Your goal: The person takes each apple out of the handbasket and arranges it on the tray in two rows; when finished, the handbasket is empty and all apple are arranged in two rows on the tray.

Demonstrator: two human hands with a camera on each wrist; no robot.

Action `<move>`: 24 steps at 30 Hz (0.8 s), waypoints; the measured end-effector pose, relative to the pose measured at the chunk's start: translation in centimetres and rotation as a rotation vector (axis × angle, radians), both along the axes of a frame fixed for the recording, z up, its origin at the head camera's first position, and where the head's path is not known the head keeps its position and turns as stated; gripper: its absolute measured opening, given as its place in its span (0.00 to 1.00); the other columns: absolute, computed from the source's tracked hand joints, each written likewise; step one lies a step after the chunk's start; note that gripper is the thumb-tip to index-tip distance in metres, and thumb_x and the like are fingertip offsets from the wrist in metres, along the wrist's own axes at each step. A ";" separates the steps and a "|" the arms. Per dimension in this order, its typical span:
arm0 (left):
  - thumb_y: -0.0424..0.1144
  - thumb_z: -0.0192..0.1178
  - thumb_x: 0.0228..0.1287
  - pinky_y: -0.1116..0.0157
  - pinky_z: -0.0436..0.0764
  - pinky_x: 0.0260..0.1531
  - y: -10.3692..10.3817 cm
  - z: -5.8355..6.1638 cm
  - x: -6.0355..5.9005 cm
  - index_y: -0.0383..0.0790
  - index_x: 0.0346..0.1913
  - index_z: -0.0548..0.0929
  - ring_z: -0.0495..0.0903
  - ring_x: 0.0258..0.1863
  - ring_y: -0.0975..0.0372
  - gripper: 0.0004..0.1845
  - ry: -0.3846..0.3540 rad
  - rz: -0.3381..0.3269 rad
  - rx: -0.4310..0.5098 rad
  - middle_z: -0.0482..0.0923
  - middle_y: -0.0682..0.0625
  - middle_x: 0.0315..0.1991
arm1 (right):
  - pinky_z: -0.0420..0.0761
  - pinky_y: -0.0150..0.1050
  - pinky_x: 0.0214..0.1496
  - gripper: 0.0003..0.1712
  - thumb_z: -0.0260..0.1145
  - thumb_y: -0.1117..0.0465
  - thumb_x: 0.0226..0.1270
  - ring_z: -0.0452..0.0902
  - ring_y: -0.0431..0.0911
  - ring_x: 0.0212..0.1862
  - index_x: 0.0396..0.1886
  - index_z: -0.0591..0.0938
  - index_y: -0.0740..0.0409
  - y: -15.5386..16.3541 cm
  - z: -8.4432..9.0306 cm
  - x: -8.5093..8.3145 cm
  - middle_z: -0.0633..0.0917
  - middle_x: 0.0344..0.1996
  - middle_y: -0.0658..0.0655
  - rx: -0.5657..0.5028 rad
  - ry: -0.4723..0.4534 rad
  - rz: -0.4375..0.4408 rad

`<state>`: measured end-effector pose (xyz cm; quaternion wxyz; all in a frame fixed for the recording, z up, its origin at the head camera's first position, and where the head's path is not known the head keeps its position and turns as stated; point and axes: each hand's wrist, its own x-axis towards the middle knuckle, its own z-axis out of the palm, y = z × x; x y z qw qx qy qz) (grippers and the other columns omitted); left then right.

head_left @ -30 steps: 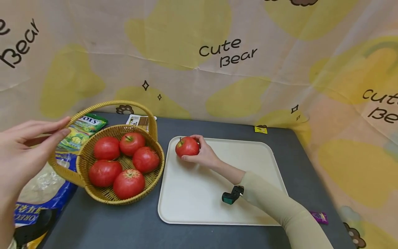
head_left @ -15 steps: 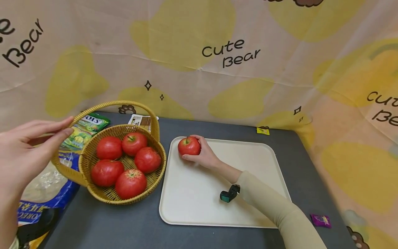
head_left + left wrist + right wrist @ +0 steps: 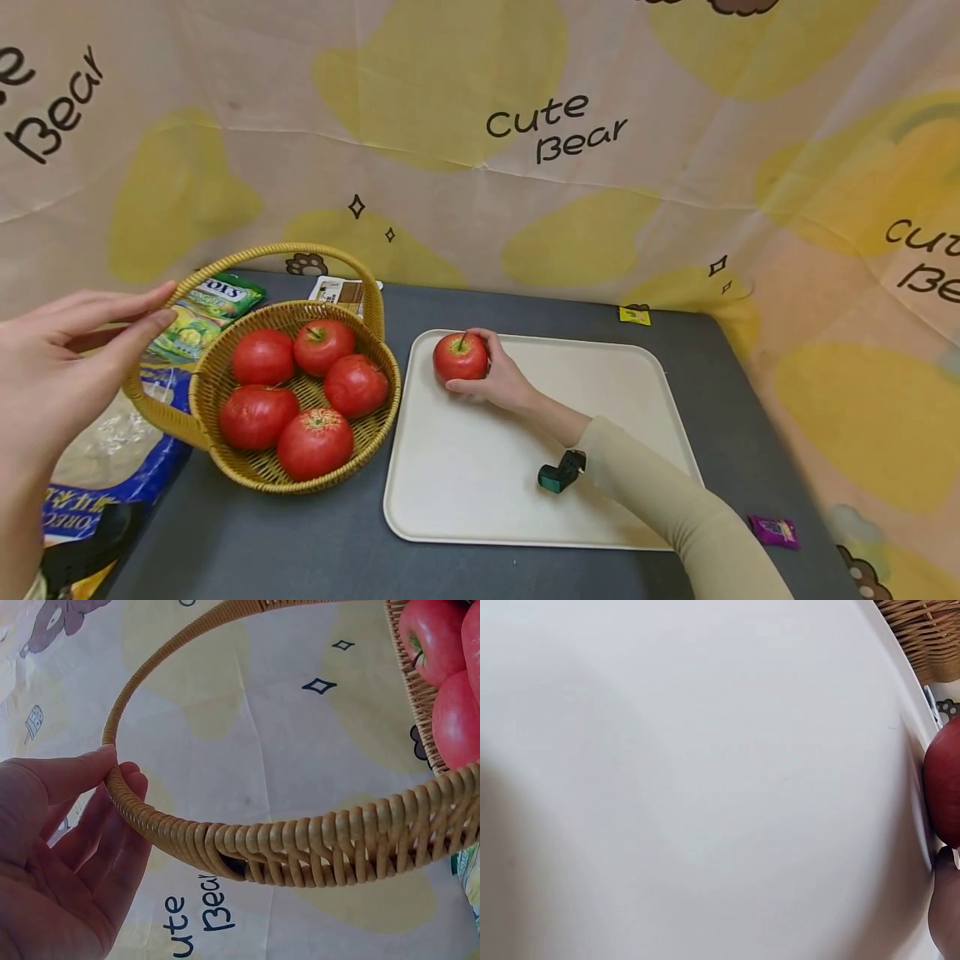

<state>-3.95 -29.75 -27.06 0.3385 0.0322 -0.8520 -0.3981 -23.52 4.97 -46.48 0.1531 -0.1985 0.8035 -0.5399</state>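
My right hand (image 3: 491, 377) grips a red apple (image 3: 460, 357) that sits on the far left corner of a cream tray (image 3: 600, 417). The right wrist view shows the tray's bare surface (image 3: 667, 780) and the apple's edge (image 3: 946, 780) at the right. My left hand (image 3: 67, 358) is raised at the left. Its thumb and fingers lightly pinch the hoop handle (image 3: 285, 247) of a wicker basket (image 3: 386, 367). The left wrist view has the handle (image 3: 300, 847) running between thumb and fingers of that hand (image 3: 60, 862). Several red fruits (image 3: 315, 442) lie in the basket.
The basket stands left of the tray on a dark grey table (image 3: 300, 542). Behind and left of it lie a green snack bag (image 3: 202, 312), a blue bag (image 3: 97, 492) and a small box (image 3: 341, 292). A yellow wrapper (image 3: 633, 315) and a purple wrapper (image 3: 772, 529) lie near the right edge. A printed cloth hangs behind.
My right hand has shifted the apple slightly nearer and turned it, stem now upward. The left hand stays on the basket handle.
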 end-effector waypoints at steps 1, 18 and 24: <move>0.23 0.65 0.59 0.87 0.72 0.38 0.0 0.0 0.0 0.30 0.51 0.85 0.78 0.39 0.79 0.16 0.001 0.000 -0.001 0.79 0.75 0.41 | 0.78 0.44 0.58 0.50 0.80 0.56 0.49 0.69 0.49 0.62 0.68 0.60 0.45 0.0 0.0 0.0 0.72 0.61 0.52 0.000 0.003 0.002; 0.24 0.65 0.60 0.88 0.72 0.38 0.1 0.1 0.0 0.31 0.51 0.85 0.77 0.39 0.79 0.16 -0.005 0.021 -0.012 0.78 0.76 0.40 | 0.76 0.47 0.62 0.42 0.75 0.62 0.56 0.68 0.54 0.63 0.69 0.66 0.61 0.8 3.6 -0.4 0.71 0.64 0.60 -0.045 0.126 0.036; 0.24 0.65 0.59 0.88 0.72 0.37 0.0 0.0 0.0 0.31 0.51 0.85 0.77 0.38 0.80 0.15 -0.009 0.017 0.003 0.78 0.76 0.40 | 0.80 0.45 0.57 0.31 0.73 0.65 0.58 0.72 0.51 0.59 0.62 0.75 0.56 0.5 6.7 0.0 0.76 0.58 0.52 -0.085 0.236 0.093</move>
